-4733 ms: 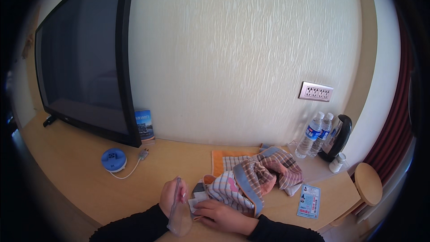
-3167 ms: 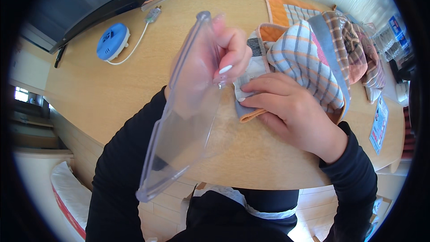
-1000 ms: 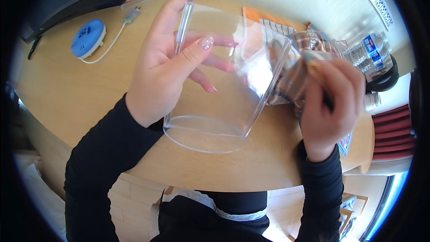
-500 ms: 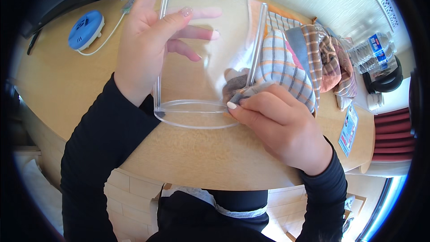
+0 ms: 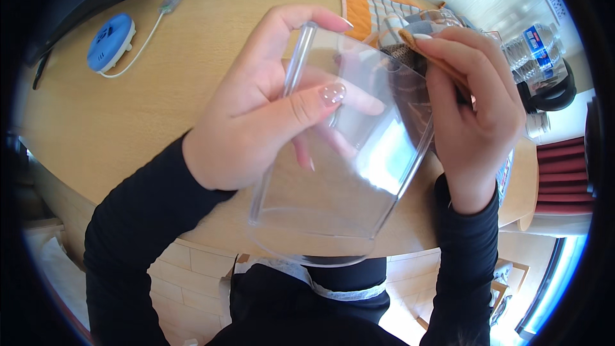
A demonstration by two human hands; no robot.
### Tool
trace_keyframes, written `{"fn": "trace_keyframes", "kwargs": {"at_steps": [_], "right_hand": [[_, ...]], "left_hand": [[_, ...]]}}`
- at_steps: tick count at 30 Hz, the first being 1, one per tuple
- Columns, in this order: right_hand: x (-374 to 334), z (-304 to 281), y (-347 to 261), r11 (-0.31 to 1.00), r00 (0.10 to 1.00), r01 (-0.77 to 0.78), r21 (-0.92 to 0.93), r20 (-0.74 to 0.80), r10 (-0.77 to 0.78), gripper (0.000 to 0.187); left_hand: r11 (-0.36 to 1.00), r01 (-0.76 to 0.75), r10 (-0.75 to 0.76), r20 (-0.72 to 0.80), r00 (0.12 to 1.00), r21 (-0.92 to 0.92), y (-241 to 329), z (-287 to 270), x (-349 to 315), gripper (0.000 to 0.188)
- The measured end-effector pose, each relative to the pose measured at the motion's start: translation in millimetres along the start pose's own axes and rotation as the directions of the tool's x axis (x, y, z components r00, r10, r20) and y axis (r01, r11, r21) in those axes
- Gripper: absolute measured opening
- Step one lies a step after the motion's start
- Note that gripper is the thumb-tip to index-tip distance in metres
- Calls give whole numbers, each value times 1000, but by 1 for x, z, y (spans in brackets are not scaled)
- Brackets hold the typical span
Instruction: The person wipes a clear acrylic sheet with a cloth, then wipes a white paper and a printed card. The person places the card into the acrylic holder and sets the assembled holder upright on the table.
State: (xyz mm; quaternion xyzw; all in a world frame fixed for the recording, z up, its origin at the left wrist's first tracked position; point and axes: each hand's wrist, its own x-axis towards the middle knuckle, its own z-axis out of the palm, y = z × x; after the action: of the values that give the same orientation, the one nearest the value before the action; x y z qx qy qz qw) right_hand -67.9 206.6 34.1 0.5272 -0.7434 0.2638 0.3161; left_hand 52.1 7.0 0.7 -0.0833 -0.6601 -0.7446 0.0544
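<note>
A clear plastic display stand (image 5: 320, 218), a see-through panel with thick side rails and an oval base, is tilted over the table's near edge. My left hand (image 5: 256, 102) grips its left rail, thumb in front and the other fingers behind, seen through the plastic. At the panel's upper right corner, my right hand (image 5: 477, 83) is closed on a bunched cloth with a brown edge (image 5: 435, 61). The cloth is mostly hidden by my fingers; whether it touches the panel I cannot tell.
Folded checked cloths and an orange-edged cloth (image 5: 357, 13) lie at the back of the wooden table (image 5: 160, 128). A blue round power socket (image 5: 112, 41) with a white cord sits left, near a dark monitor (image 5: 96, 0). Bottled water (image 5: 535, 48) and a black-handled kettle (image 5: 554, 93) stand right.
The stand has moved nearer to me and tilted, its base now lower. My right hand has gone from the base up to the upper right corner with the cloth. My left hand has shifted right.
</note>
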Motion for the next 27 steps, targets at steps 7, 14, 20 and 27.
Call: {"fn": "trace_keyframes", "kwargs": {"at_steps": [7,14,20,27], "right_hand": [[-8,8,17,903,937,-346,253,39,348,18],[-15,11,31,836,863,-457,303,-75,499,18],[-8,10,3,974,972,-226,30,-52,227,21],[-21,20,-47,977,930,-71,203,366,-9,30]], "left_hand": [[947,301,-311,91,946,110,-4,-40,14,58],[673,515,-692,205,692,531,28,-75,6,64],[586,213,-374,27,927,782,18,-76,7,87],[673,-248,-257,534,805,697,33,-95,1,135]]}}
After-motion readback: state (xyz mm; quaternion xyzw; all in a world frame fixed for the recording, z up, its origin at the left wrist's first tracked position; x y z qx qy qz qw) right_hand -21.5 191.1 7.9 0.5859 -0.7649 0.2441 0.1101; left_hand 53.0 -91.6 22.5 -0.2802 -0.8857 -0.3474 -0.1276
